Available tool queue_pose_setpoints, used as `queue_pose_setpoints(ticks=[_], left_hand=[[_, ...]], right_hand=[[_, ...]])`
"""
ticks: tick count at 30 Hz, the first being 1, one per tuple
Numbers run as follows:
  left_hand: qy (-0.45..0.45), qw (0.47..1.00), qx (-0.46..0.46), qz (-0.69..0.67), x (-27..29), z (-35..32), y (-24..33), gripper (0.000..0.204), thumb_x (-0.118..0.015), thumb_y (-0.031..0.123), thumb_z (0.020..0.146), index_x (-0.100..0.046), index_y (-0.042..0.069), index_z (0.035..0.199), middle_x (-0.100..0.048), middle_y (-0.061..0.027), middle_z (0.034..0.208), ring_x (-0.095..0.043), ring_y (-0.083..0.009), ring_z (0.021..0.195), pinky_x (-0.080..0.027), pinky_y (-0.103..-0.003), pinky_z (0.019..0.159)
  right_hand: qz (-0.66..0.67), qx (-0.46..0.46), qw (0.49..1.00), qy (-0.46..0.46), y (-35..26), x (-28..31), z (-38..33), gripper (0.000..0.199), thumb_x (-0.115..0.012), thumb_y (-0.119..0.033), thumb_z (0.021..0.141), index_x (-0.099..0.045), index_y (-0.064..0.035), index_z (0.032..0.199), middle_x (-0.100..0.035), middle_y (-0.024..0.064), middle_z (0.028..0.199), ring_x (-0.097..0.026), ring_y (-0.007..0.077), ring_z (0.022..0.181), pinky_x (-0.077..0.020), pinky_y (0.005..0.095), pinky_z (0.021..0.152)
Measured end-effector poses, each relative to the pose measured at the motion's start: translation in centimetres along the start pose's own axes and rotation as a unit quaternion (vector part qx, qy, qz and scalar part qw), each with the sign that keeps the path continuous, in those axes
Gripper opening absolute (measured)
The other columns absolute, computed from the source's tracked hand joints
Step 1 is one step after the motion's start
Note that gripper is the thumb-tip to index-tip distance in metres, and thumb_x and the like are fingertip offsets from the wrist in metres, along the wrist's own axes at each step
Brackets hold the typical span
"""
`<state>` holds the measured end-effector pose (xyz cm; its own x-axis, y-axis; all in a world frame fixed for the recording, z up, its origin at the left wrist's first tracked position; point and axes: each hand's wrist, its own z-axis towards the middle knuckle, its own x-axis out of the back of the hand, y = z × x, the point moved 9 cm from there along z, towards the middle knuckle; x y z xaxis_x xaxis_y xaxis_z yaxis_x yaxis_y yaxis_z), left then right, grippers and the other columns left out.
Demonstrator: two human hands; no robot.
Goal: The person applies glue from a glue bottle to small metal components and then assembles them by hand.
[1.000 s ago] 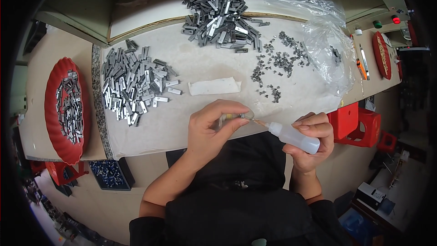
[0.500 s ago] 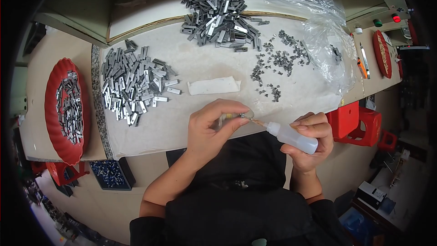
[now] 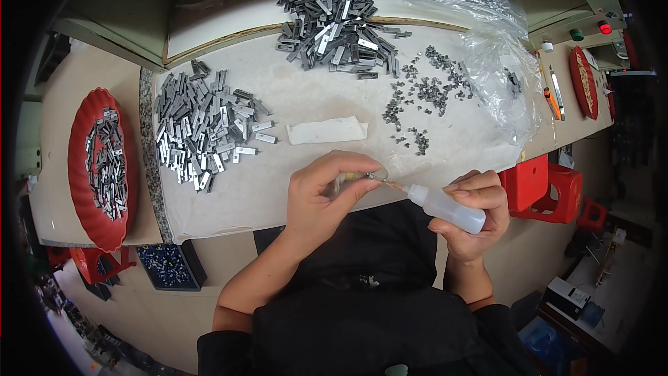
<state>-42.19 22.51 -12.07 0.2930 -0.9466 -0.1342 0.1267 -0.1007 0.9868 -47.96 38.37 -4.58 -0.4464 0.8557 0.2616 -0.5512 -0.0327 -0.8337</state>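
Observation:
My left hand (image 3: 321, 191), above the table's front edge, is closed, pinching a small metal part (image 3: 373, 176) between thumb and forefinger; the fingertips partly hide it. A translucent white squeeze bottle (image 3: 452, 210) lies tilted in my right hand (image 3: 480, 212), its fingers wrapped round the body. The bottle's thin nozzle points left and reaches the small part; whether it touches cannot be made out. Beyond my hands, a folded white cloth (image 3: 327, 131) rests on the table. Tiny metal pieces (image 3: 431, 94) are scattered farther right.
Grey metal blocks form a pile (image 3: 205, 125) on the left and a heap (image 3: 334, 28) at the back. More fill a red scalloped tray (image 3: 78, 167) at far left. A clear plastic bag (image 3: 497, 90), an orange cutter (image 3: 552, 104) and a red stool (image 3: 527, 184) are on the right.
The bottle has shifted very slightly left toward the small part. My left hand stays in place, still pinching it.

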Motion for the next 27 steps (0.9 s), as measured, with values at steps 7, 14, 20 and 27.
queue_pose_setpoints(ticks=[7, 14, 20, 27], left_hand=[[0.007, 0.999, 0.028, -0.015, -0.2, 0.0, -0.2, 0.019, -0.058, -0.010, 0.073, -0.058, -0.004, 0.091, -0.060, -0.0113, 0.092, -0.056, -0.0137, 0.084, -0.043, -0.023, 0.075], [0.032, 0.999, 0.015, 0.006, 0.5, -0.1, -0.2, 0.019, -0.061, -0.009, 0.070, -0.059, -0.003, 0.088, -0.061, -0.0094, 0.087, -0.056, -0.0131, 0.081, -0.043, -0.022, 0.072], [0.032, 0.999, 0.012, 0.007, 0.3, -0.1, -0.2, 0.018, -0.061, -0.009, 0.071, -0.059, -0.003, 0.088, -0.061, -0.0095, 0.088, -0.056, -0.0133, 0.082, -0.042, -0.023, 0.073], [0.020, 1.000, 0.012, 0.019, 0.1, 0.0, -0.1, 0.018, -0.059, -0.009, 0.072, -0.058, -0.004, 0.090, -0.060, -0.0112, 0.089, -0.056, -0.0145, 0.084, -0.043, -0.024, 0.075]], right_hand=[[0.021, -0.016, 1.000, 0.009, 0.3, 0.3, 0.0, 0.041, -0.079, -0.009, 0.058, -0.052, -0.0046, 0.088, -0.052, 0.0095, 0.087, -0.056, 0.0159, 0.074, -0.0462, 0.0251, 0.065], [0.153, -0.149, 0.976, 0.045, 4.7, 2.9, 0.1, 0.037, -0.070, 0.005, 0.063, -0.048, -0.0026, 0.091, -0.052, 0.0133, 0.095, -0.052, 0.0165, 0.085, -0.0440, 0.0281, 0.074], [-0.010, -0.280, 0.960, -0.022, 10.0, 3.7, 1.1, 0.031, -0.062, 0.000, 0.072, -0.045, -0.0011, 0.098, -0.054, 0.0065, 0.094, -0.052, 0.0106, 0.086, -0.0424, 0.0226, 0.072], [-0.120, -0.188, 0.974, -0.043, 8.8, 2.6, 4.0, 0.018, -0.060, 0.000, 0.075, -0.047, -0.0022, 0.087, -0.055, 0.0042, 0.082, -0.053, 0.0103, 0.072, -0.0440, 0.0249, 0.064]])
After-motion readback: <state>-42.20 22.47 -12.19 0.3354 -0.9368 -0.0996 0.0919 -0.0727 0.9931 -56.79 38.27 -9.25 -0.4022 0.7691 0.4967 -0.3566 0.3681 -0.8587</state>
